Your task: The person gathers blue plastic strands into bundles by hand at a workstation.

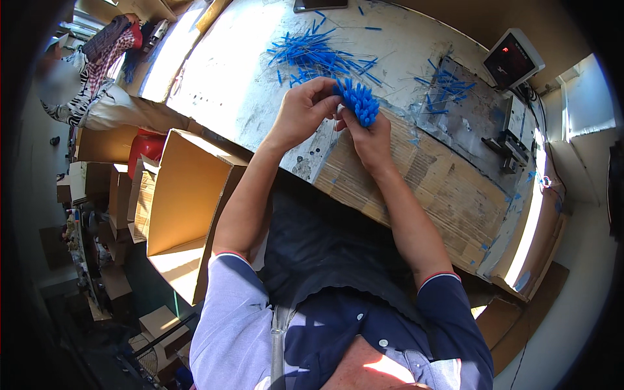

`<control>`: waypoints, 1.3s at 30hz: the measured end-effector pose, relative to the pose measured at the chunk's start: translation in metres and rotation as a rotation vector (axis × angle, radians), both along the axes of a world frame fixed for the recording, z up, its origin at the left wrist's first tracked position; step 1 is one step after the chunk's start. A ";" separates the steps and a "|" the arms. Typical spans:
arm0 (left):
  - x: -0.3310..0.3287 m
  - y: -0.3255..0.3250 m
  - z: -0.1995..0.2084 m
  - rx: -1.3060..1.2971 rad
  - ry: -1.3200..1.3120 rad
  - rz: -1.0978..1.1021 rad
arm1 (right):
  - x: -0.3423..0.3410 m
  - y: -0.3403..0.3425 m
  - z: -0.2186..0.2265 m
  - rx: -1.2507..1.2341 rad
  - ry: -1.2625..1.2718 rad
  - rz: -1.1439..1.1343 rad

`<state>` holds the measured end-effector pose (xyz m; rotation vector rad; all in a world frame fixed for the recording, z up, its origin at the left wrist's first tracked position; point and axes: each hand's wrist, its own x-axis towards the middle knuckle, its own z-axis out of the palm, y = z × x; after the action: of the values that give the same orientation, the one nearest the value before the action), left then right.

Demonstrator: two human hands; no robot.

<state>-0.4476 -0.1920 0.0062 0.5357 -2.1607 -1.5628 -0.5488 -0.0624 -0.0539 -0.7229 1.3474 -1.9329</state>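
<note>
A dense bundle of thin blue-ended wire pieces point(359, 104) stands over the near part of the table, blue ends up. My right hand point(372, 142) is wrapped round its lower part, which the fingers hide. At the bundle's left side, my left hand point(300, 114) is closed, thumb and fingertips pinched against its edge. What lies between those fingertips is too small to make out. Just beyond my hands is a loose heap of the same blue-ended pieces point(312, 53). A smaller scatter of them point(450, 86) rests on a grey metal plate point(465, 133) to the right.
Flattened cardboard point(416, 179) covers the table's near edge. A digital display point(513, 57) with cables stands at the right, above a black metal fixture point(507, 151). Open cardboard boxes point(185, 188) stand at my left. Another person point(84, 91) works at the far left.
</note>
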 end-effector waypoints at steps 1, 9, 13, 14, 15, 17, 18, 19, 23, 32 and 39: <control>0.000 0.003 0.000 -0.004 0.006 0.014 | 0.001 -0.001 0.001 -0.004 0.006 0.014; -0.009 0.021 -0.008 -0.139 0.090 0.175 | -0.007 0.000 0.007 -0.054 -0.278 0.114; -0.007 0.019 -0.011 -0.316 0.022 0.141 | -0.015 0.002 0.000 -0.014 -0.207 0.174; -0.005 0.017 -0.011 -0.308 0.032 0.111 | -0.016 0.002 -0.002 -0.013 -0.208 0.180; -0.004 0.015 -0.011 -0.307 0.030 0.116 | -0.016 0.002 -0.004 -0.022 -0.222 0.128; -0.003 0.007 -0.009 0.043 0.170 0.234 | -0.018 0.002 -0.005 -0.030 -0.240 0.074; 0.006 -0.008 -0.016 -0.052 0.107 0.286 | -0.017 0.002 -0.002 -0.033 -0.272 0.050; 0.016 -0.023 -0.022 -0.051 0.102 0.288 | -0.017 0.002 0.001 -0.037 -0.304 0.025; 0.029 -0.052 -0.030 -0.880 -0.272 0.342 | -0.017 -0.001 0.000 -0.021 -0.279 0.058; 0.014 -0.089 -0.040 -1.129 -0.338 0.171 | -0.015 -0.001 -0.003 0.005 -0.293 0.072; 0.019 -0.096 -0.032 -1.216 0.062 0.321 | -0.014 -0.003 -0.005 -0.018 -0.276 0.056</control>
<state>-0.4286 -0.2878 -0.0263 0.3488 -2.3239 0.0346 -0.5630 -0.0649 -0.0593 -0.4752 1.1311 -1.9214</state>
